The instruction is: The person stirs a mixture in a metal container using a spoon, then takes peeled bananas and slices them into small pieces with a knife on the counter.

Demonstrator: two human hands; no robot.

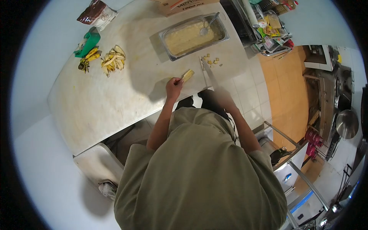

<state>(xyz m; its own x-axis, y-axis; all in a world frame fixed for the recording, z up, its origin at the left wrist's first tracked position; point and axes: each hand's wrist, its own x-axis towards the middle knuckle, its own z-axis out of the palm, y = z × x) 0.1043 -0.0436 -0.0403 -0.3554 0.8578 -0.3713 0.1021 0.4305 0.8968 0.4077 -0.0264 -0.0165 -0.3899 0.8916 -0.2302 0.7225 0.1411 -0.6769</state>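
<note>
My left hand [174, 85] is closed on the end of a peeled banana piece [188, 75], low over the worktop near its front edge. To the right, my right hand [225, 100] is smeared by motion and grips a knife [208, 71], its blade blurred and pointing away from me. Small diced banana pieces [209, 60] lie just beyond the blade tip. Behind them sits a rectangular metal pan [172, 58] of pale yellow batter-like mixture [188, 38], with a metal spoon [209, 26] resting in it.
On the pale worktop [99, 103], banana peels [114, 60] are heaped at left, beside a small bunch of bananas [92, 55] and a green bag [90, 40]. A brown-and-white packet [97, 14] and a cardboard box [184, 5] stand at the back. A metal-framed rack [303, 178] is at right.
</note>
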